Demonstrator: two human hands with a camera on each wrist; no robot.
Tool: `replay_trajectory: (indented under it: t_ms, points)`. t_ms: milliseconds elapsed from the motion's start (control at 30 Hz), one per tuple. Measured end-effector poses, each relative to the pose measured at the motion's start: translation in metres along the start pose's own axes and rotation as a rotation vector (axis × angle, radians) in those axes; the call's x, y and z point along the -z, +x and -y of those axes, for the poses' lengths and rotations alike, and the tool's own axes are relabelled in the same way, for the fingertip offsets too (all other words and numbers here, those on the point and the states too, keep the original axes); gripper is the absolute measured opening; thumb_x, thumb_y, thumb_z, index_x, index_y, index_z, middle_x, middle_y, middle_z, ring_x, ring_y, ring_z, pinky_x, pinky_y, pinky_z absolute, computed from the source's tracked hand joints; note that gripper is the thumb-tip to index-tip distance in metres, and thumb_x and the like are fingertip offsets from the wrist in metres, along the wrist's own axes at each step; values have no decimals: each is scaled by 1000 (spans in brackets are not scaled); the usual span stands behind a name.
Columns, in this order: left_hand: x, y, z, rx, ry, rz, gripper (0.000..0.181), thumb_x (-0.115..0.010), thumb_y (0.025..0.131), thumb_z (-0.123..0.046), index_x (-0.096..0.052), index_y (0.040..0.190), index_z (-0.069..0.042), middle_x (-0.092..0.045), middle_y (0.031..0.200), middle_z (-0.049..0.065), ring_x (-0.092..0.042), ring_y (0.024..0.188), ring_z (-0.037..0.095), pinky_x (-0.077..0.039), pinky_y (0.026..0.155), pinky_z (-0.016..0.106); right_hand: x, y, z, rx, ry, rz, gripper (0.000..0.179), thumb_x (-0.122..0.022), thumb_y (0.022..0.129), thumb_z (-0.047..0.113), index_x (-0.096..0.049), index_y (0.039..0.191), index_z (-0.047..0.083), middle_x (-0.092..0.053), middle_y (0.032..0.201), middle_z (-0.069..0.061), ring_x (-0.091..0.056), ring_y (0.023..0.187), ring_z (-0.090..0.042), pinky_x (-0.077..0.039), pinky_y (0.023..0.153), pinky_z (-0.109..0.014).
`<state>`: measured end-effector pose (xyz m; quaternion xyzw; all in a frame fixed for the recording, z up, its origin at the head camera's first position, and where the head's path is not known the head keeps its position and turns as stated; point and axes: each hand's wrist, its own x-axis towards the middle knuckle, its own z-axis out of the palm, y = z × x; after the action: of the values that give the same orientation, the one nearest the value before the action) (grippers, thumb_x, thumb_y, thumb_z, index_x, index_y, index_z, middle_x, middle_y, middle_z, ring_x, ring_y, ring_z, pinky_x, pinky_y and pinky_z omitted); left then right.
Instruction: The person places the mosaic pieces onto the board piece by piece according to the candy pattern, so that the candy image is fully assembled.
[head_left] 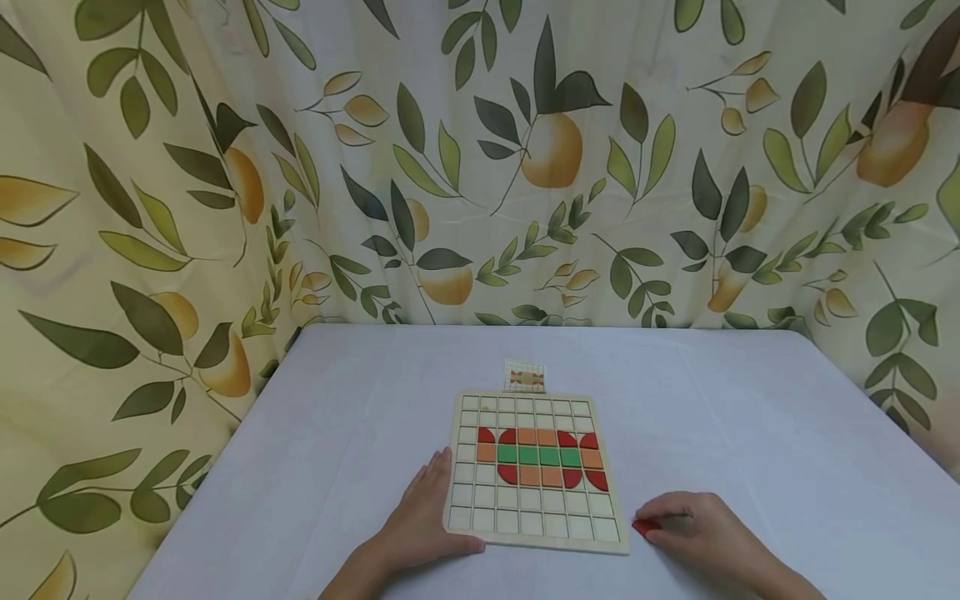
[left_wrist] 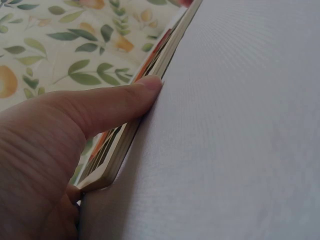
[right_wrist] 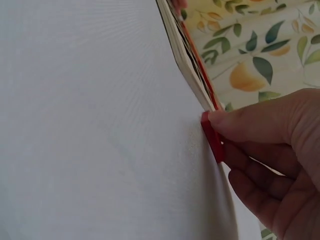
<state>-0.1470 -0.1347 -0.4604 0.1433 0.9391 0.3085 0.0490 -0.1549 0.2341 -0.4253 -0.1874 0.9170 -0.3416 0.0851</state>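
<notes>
A light wooden grid board (head_left: 507, 498) lies flat on the white-covered table. Across its middle sit coloured tiles: a green row (head_left: 538, 456), with orange squares and red rounded pieces around it. My left hand (head_left: 422, 527) touches the board's near left corner, its fingers along the left side and its thumb (left_wrist: 125, 100) on the near edge. Just off the board's near right corner, my right hand (head_left: 701, 529) pinches a small flat red tile (right_wrist: 212, 137) between thumb and fingers. That tile is partly covered by the fingertips, so its full outline is hidden.
Behind the board lies a small pattern card (head_left: 525, 377) printted with a similar coloured design on a grid. A curtain (head_left: 480, 167) with leaves and fruit hangs around the back and sides of the table (head_left: 360, 392).
</notes>
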Motion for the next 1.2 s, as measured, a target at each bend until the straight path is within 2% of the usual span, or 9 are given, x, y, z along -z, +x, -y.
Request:
replay_trajectory:
  t_ms: [67, 167, 300, 633, 767, 967, 1033, 1200]
  points:
    - [0, 0, 0, 0, -1, 0, 123, -68, 61, -68, -12, 145, 1, -15, 151, 14, -10, 138, 26, -13, 108, 47, -2, 1, 0, -67, -8, -50, 19, -77, 73, 17, -72, 92, 15, -66, 88, 8, -58, 80, -6, -52, 72, -24]
    - [0, 0, 0, 4, -2, 1, 123, -67, 61, -69, -12, 146, 1, -15, 151, 14, -9, 138, 26, -13, 108, 47, -3, 2, 1, -117, -10, -95, 21, -78, 72, 16, -72, 91, 13, -66, 89, 5, -59, 80, -8, -52, 72, -25]
    - [1, 0, 0, 9, -2, -1, 123, -67, 60, -69, -12, 146, 0, -15, 151, 14, -10, 138, 26, -13, 108, 47, -3, 2, 0, -78, -39, -106, 21, -78, 72, 17, -72, 91, 12, -67, 89, 5, -60, 81, -8, -52, 72, -24]
    - [2, 0, -1, 14, -9, 7, 123, -67, 61, -69, -12, 146, 1, -14, 151, 14, -9, 138, 26, -13, 108, 47, -7, 3, 5, -177, -129, -233, 21, -80, 69, 18, -73, 87, 10, -67, 84, 4, -60, 78, -11, -51, 70, -27]
    - [1, 1, -1, 9, -6, 5, 123, -67, 61, -69, -12, 146, 1, -15, 151, 15, -9, 138, 26, -13, 108, 47, -4, 5, 0, -172, -105, -217, 26, -81, 67, 21, -73, 90, 12, -67, 89, 4, -60, 84, -14, -52, 73, -30]
    - [2, 1, -2, 4, -2, 5, 123, -67, 61, -69, -13, 145, 2, -15, 151, 15, -10, 138, 27, -13, 108, 48, 0, 6, -9, -74, -39, -98, 28, -79, 70, 21, -71, 96, 13, -66, 95, 4, -59, 89, -16, -52, 76, -30]
    - [2, 0, -2, 2, -3, 3, 123, -67, 61, -69, -13, 145, 2, -15, 150, 15, -10, 138, 27, -13, 108, 48, -1, 6, -8, -71, -56, -112, 28, -79, 70, 19, -71, 96, 13, -66, 94, 4, -59, 88, -15, -52, 76, -30]
    - [1, 0, -1, -6, -7, -5, 123, -67, 61, -69, -14, 145, 3, -16, 150, 16, -11, 137, 28, -13, 107, 48, -5, 7, -6, -109, -130, -234, 28, -81, 66, 14, -72, 92, 10, -66, 90, 4, -59, 83, -14, -51, 73, -28]
